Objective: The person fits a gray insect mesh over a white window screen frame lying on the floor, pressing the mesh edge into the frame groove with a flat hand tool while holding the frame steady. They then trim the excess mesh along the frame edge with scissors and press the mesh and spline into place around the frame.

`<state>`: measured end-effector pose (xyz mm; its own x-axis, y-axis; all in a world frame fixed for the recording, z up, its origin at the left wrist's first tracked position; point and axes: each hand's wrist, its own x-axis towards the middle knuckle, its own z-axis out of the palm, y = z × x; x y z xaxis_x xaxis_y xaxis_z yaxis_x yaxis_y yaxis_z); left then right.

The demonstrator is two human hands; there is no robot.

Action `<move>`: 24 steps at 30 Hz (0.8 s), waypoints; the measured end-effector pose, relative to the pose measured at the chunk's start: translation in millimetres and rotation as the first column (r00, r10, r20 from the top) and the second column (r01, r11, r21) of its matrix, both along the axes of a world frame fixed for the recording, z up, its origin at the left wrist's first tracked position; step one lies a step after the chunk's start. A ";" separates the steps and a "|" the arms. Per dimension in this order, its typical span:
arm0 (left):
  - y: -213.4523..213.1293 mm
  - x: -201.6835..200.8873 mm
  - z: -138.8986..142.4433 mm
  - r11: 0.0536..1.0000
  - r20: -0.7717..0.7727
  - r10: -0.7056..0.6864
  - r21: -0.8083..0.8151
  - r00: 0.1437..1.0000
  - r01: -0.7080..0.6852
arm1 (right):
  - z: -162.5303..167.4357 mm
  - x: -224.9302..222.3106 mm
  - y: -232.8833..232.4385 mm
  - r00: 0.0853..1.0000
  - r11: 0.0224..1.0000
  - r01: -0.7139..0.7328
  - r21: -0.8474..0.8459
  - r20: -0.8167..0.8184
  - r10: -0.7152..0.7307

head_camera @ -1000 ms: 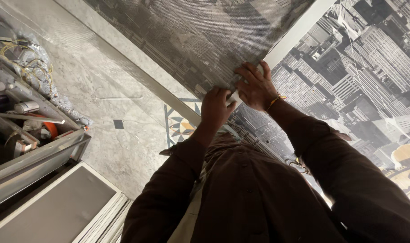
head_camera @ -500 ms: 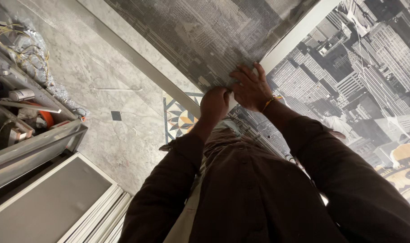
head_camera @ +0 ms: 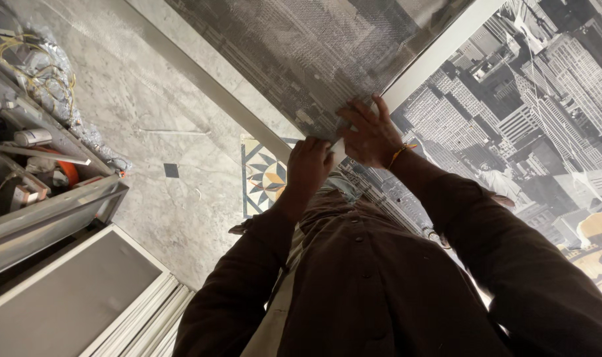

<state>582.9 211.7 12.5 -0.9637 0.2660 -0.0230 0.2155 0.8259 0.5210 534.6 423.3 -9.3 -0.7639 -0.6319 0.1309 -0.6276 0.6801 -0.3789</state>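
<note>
A grey wallpaper sheet [head_camera: 314, 53] printed with a city skyline lies against the wall, and a white strip [head_camera: 440, 53] runs along its edge. Beyond the strip is a darker skyline print [head_camera: 532, 112]. My right hand [head_camera: 370, 132] rests flat on the sheet's lower corner with its fingers spread, an orange thread around the wrist. My left hand [head_camera: 309, 165] is curled into a fist right beside it, knuckles against the sheet's bottom edge by the pale baseboard [head_camera: 201, 73]. Whether the fist holds anything is hidden. My dark brown sleeves and shirt fill the lower view.
Grey marble floor [head_camera: 149, 119] with a patterned star tile [head_camera: 264, 175] and a small black square [head_camera: 171, 170]. At the left stands a metal rack [head_camera: 49, 165] with cables, cans and an orange item. White panels [head_camera: 82, 297] lie at the lower left.
Both hands stay at the same corner of the sheet; my right hand's fingers have spread a little wider. The view has shifted slightly.
</note>
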 end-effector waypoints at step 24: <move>-24.2 19.4 7.6 0.997 0.104 -0.009 -0.079 0.995 0.017 | 5.8 14.9 -24.7 1.000 1.000 -0.002 -0.029 0.031 0.003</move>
<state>602.2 187.5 20.1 -0.9514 0.2721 -0.1440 0.1751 0.8630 0.4738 549.5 398.6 -3.4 -0.7663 -0.6302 0.1253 -0.6170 0.6672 -0.4174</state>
